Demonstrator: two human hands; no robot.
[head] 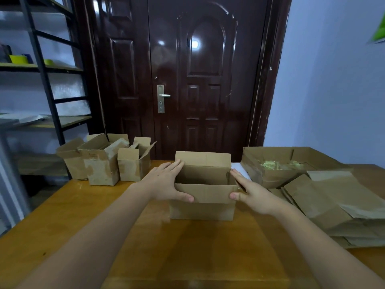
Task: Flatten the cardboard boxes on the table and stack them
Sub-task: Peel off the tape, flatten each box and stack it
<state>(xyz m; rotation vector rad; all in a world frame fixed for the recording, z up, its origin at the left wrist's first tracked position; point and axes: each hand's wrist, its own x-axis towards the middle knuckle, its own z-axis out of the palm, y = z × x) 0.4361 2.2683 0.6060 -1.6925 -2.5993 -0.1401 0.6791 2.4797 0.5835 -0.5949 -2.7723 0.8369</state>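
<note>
Left hand: left hand (pixel 166 182) lies flat against the left end of the open box (pixel 203 192), fingers straight and together along the side, thumb hooked over the near top edge
Right hand: right hand (pixel 250 189) mirrors it on the right end, fingers straight along the side wall, thumb pressed on the front panel near the top corner
Grip: the box is squeezed between two flat palms, neither hand curled round it
Open box: upright on the table (pixel 73 215), mid-table, top flaps up, far flap standing tall, inside looks empty
Upright boxes: a cluster of three small boxes (pixel 104 161) at the table's far left corner, flaps open, touching one another, well apart from the held box
Flattened stack: flattened boxes (pixel 333 205) piled at the right side of the table, just beside the right hand's wrist
Large box: a large open box (pixel 270 165) behind that pile at the far right, something pale green inside, too blurred to name
Room: dark door (pixel 198 80) straight ahead with a metal handle (pixel 163 97); black metal shelving (pixel 41 69) to the left; pale blue wall to the right
</note>
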